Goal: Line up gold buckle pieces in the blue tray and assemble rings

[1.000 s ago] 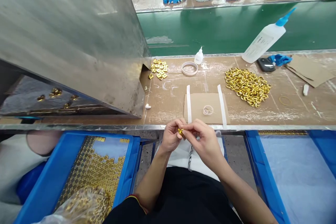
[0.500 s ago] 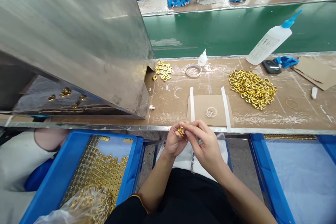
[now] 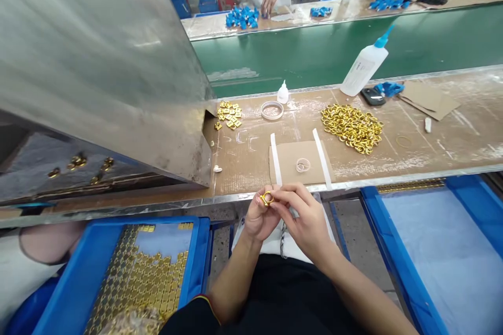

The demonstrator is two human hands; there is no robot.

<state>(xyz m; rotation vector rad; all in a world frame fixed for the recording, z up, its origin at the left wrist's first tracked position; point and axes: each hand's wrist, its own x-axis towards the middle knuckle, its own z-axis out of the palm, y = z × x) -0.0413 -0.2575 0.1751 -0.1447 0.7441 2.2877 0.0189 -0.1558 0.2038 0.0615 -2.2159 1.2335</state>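
Note:
My left hand [image 3: 258,221] pinches a gold ring [image 3: 266,202] between thumb and fingers, just in front of the bench edge. The fingertips of my right hand [image 3: 308,222] close on the ring's right side. The round opening of the ring faces up toward me, and a wider piece shows at its lower left. Beyond my hands, a small clear round dish [image 3: 303,165] sits on a cardboard pad [image 3: 286,159] held by two white strips. A pile of gold rings [image 3: 351,128] lies to the right; small gold square pieces [image 3: 229,114] lie at the left.
A large metal housing [image 3: 157,94] blocks the left side. On the bench stand a roll of tape [image 3: 272,110], a small white bottle [image 3: 283,93] and a tilted large bottle [image 3: 363,70]. Blue trays [image 3: 202,251] flank me. Co-workers handle blue pieces [image 3: 242,17] across the green belt [image 3: 275,52].
The ring has turned in my fingers, so its opening now shows. My view has shifted right and tilted up. Across the belt, a co-worker's hands have moved apart.

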